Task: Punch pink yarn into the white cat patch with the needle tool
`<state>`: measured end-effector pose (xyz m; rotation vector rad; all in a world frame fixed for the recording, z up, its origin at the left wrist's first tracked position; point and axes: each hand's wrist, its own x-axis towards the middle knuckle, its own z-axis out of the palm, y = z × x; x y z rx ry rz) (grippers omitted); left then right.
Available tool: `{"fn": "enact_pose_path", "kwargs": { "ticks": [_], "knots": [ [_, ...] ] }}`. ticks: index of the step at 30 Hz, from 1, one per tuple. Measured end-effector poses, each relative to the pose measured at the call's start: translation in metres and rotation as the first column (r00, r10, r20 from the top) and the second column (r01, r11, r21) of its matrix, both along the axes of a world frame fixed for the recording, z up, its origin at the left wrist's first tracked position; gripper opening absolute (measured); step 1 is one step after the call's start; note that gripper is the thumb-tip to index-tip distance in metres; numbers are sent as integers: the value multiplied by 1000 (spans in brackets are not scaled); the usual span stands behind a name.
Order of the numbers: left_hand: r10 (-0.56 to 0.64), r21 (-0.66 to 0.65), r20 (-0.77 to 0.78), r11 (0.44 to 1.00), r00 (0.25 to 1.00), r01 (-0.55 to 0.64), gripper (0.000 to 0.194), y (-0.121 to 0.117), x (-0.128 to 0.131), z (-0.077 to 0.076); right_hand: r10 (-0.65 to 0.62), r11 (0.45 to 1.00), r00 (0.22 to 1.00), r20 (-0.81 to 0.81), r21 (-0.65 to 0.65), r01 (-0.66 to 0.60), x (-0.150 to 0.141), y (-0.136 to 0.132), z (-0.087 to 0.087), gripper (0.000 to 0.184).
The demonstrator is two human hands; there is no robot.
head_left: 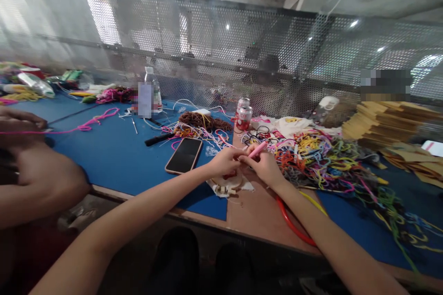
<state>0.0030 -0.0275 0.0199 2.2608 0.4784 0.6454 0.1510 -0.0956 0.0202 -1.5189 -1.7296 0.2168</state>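
Pink tool (pixel 258 149) – smooth plastic; cans (pixel 244 118) – glossy metal.

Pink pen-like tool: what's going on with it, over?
Right hand holding pink pen-like tool. Left hand close by, grip unclear. White cloth under the hands. Yarn heap close on the right, phone on the left.

Right hand (pixel 266 167) is hiding lower end of pink tool (pixel 258 149), left hand (pixel 224 161) is covering part of pale cloth (pixel 220 190), co-worker's arm (pixel 51 184) is running off left edge, pixelation is masking part of clear bottle (pixel 156 90).
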Motion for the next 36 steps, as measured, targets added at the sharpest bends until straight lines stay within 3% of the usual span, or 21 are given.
{"fn": "enact_pose_path", "kwargs": {
  "ticks": [4, 8, 10, 14, 16, 18, 20, 22, 26, 32, 36],
  "knots": [
    [14, -58, 42, 998, 999, -11, 17, 3, 2, -2, 79, 972, 988, -130, -208, -105, 5, -3, 10, 29],
    [-34, -202, 98, 978, 995, 53, 21, 2, 3, -4, 223, 858, 947, -233, -415, -304, 11, -18, 39, 34],
    [-31, -241, 129, 969, 991, 61, 21, 2, 4, -5, 314, 813, 938, -146, -470, -345, 13, -33, 57, 41],
    [14, -294, 167, 955, 986, 36, 20, 0, 3, -4, 252, 889, 950, 187, -432, -151, 23, -74, 76, 45],
    [40, -322, 197, 946, 980, 26, 20, -2, 3, -2, 185, 894, 943, 278, -446, -44, 30, -92, 71, 29],
    [60, -349, 227, 937, 972, 24, 20, -2, 2, -1, 118, 861, 914, 389, -499, 101, 37, -105, 56, 25],
    [79, -378, 244, 925, 967, 20, 20, -2, 2, -2, -25, 810, 824, 566, -472, 349, 43, -110, 36, 26],
    [85, -409, 250, 912, 965, 26, 20, 0, 2, -3, -104, 763, 747, 657, -429, 484, 48, -112, 18, 27],
    [85, -473, 270, 880, 959, 55, 20, 3, 2, -1, -72, 793, 782, 619, -440, 421, 53, -114, 6, 26],
    [121, -565, 240, 824, 963, 37, 12, 2, 1, 8, -136, 819, 874, 466, -444, 364, 60, -144, 28, 27],
    [95, -568, 229, 821, 969, 54, 11, 3, 2, 5, -156, 713, 967, 203, -655, 252, 75, -172, 45, 38]
  ]
}}
